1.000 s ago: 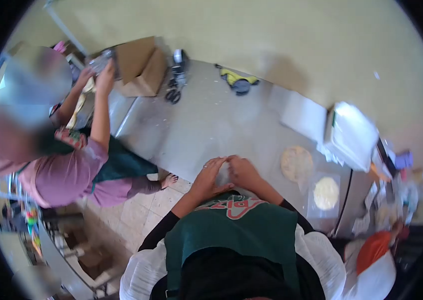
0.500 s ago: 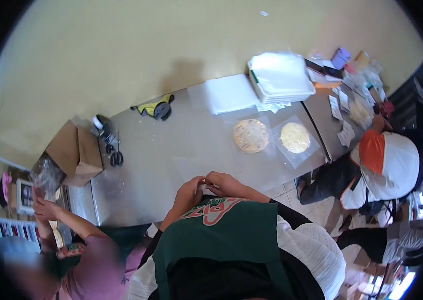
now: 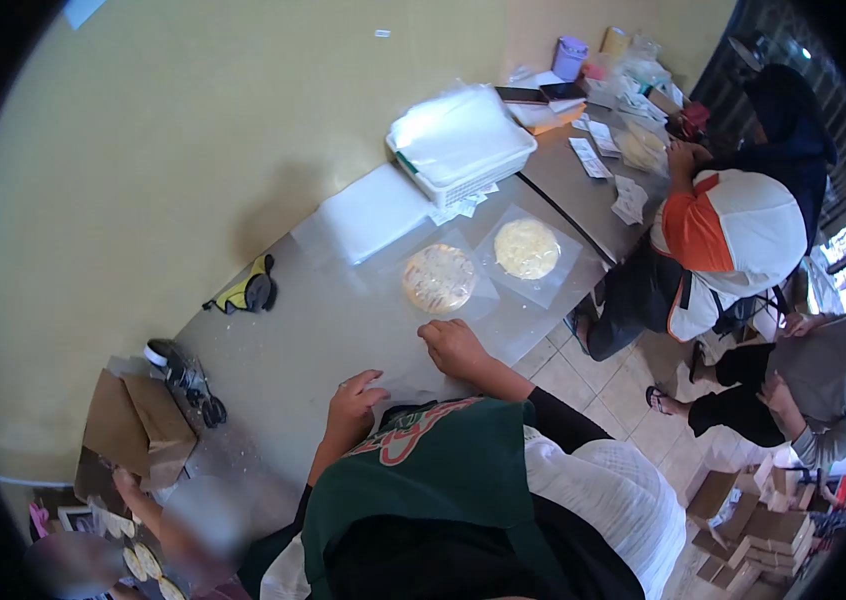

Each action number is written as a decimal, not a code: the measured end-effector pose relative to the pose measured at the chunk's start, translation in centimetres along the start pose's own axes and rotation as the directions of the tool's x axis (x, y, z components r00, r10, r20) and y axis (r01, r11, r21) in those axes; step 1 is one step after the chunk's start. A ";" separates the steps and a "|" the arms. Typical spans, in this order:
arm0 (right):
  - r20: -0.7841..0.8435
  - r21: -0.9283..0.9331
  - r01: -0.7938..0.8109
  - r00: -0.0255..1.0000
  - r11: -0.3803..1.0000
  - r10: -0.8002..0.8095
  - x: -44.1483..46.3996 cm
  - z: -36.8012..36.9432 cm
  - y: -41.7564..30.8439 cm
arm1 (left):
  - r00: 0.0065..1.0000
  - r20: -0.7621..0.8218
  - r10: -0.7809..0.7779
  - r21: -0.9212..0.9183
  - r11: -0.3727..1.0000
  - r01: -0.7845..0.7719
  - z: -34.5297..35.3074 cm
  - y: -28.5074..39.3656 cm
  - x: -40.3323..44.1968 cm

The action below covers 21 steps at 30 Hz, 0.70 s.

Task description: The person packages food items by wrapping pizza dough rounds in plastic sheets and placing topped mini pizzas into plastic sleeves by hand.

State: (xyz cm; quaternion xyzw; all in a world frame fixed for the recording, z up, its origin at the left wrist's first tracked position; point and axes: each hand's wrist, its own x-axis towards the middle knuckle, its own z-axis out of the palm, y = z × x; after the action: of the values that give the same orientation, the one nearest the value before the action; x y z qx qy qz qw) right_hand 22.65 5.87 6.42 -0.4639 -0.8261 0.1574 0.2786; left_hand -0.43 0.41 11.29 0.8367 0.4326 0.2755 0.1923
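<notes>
My left hand [image 3: 351,405] is over the table's near edge, in front of the green apron [image 3: 443,460]. Its thumb and fingers are apart, and I see nothing in it. My right hand [image 3: 455,350] is further forward, with its fingers curled in; whatever they hold, if anything, is hidden. Just beyond it lies a round pizza [image 3: 440,279] with mottled topping, in clear plastic. A paler round pizza [image 3: 527,249], also on clear plastic, lies to its right. Neither hand visibly touches them.
A white basket [image 3: 468,145] of clear sheets stands near the wall beside stacked sheets [image 3: 373,212]. A yellow-black item [image 3: 248,290], scissors [image 3: 211,408] and a cardboard box [image 3: 138,430] lie left. Co-workers are at both sides; one wears an orange-white top [image 3: 733,230].
My hands, together before, have separated; the right one is now closer to the mottled pizza. The view has turned, and the co-worker at left now reaches toward the cardboard box.
</notes>
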 end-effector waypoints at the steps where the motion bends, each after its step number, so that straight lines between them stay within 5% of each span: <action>1: -0.013 0.007 -0.022 1.000 1.000 0.022 0.2 -0.3 0.4 | 0.998 -0.042 -0.036 -0.004 0.999 0.036 0.3 -0.3 0.1; 6: -0.039 0.100 0.025 0.999 0.995 -0.021 1.5 -0.4 0.6 | 0.950 -0.260 -0.172 0.016 0.983 0.183 1.7 -0.5 -0.5; 9: -0.048 0.197 0.118 0.993 0.973 -0.110 2.1 0.7 -0.2 | 0.865 -0.305 -0.398 -0.117 0.917 0.381 1.4 -0.9 -1.5; 10: -0.054 0.229 0.148 0.989 0.962 -0.140 2.2 1.2 -0.5 | 0.852 -0.406 -0.330 -0.020 0.935 0.353 1.8 -1.7 -2.2; 13: -0.048 0.284 0.218 0.976 0.934 -0.213 2.6 1.9 -1.6 | 0.738 -0.491 -0.463 -0.198 0.884 0.423 1.7 -2.0 -3.2; 17: -0.001 0.313 0.268 0.960 0.911 -0.282 2.9 2.4 -2.2 | 0.663 -0.432 -0.611 -0.149 0.774 0.616 1.4 -1.1 -3.8; 21: 0.045 0.306 0.161 0.982 0.938 -0.183 2.4 3.0 -2.2 | 0.777 -0.407 -0.479 0.003 0.851 0.526 1.5 -1.0 -4.7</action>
State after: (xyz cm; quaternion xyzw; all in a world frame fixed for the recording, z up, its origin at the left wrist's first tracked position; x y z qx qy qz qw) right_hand 18.30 6.76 5.90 -0.3361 -0.8395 0.2732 0.3282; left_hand -2.31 -3.02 8.16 0.6279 0.6849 0.3500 0.1193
